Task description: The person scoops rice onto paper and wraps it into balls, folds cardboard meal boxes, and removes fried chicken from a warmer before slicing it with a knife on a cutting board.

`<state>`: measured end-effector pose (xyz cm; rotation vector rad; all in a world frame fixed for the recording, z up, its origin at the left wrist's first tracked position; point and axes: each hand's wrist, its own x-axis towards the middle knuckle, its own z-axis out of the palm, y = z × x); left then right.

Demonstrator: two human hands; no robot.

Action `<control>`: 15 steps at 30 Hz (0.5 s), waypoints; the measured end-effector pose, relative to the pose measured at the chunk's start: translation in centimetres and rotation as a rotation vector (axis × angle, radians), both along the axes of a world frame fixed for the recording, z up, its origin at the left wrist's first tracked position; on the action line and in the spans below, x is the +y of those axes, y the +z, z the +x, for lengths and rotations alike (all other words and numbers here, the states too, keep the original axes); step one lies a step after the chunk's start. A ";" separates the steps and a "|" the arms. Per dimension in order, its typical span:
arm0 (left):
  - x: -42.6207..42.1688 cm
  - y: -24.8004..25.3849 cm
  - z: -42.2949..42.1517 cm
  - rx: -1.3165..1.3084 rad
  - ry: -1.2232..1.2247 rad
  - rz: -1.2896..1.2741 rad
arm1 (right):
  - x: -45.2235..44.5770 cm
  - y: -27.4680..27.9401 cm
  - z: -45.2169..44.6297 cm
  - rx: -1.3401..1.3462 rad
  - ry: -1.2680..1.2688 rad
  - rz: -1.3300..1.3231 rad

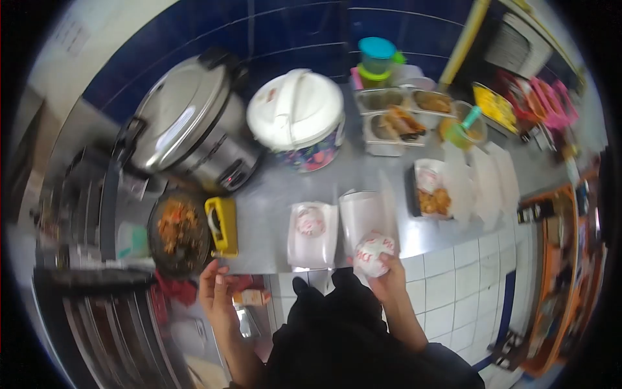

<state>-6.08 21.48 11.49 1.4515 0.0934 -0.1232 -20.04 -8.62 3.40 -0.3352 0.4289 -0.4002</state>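
Note:
My right hand [390, 277] grips a round paper-wrapped bundle [374, 255] with red lettering, held over the near end of an open white paper box [366, 214]. Just left of that stands another open box [313, 254], with a similar wrapped bundle [310, 222] inside. At the counter's front edge, my left hand [218, 295] is raised with its fingers apart and nothing in it. It is nearest to a yellow holder [223, 227] and a dark bowl of food [178, 227].
A large steel cooker [188, 123] and a lidded white bucket [297, 117] stand at the back left. Steel food containers [389, 146] sit at the back right. An open box [433, 189] there holds a wrapped bundle and fried-looking pieces. Orange shelving [551, 279] rises at far right.

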 end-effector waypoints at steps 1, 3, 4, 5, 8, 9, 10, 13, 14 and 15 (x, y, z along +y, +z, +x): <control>0.5 -0.3 -0.8 0.013 0.034 0.010 | -0.4 -0.6 0.6 0.007 0.010 0.007; 0.4 0.2 -2.3 0.011 0.073 0.100 | -1.4 -2.7 2.2 0.024 0.034 0.030; 1.1 -0.4 -3.3 0.024 0.079 0.122 | -1.8 -4.1 2.8 0.058 0.056 0.039; 1.2 -0.3 -4.4 0.039 0.066 0.138 | -2.0 -5.6 3.6 0.144 0.011 0.049; 1.7 -0.7 -7.8 0.099 0.031 0.168 | -2.7 -9.3 5.6 0.219 0.012 0.033; 2.2 -0.8 -9.0 0.132 0.009 0.160 | -3.6 -10.3 6.1 0.237 0.023 -0.070; 2.8 -1.2 -10.0 0.165 -0.017 0.162 | -4.1 -11.3 7.0 0.233 0.052 -0.163; 3.9 -2.0 -11.7 0.182 -0.042 0.177 | -5.3 -12.7 9.4 0.397 0.104 -0.294; 4.9 -2.3 -12.2 0.194 -0.069 0.185 | -6.2 -14.6 9.5 0.466 0.102 -0.344; 5.4 -1.5 -12.4 0.186 -0.071 0.179 | -7.3 -16.3 9.7 0.505 0.111 -0.389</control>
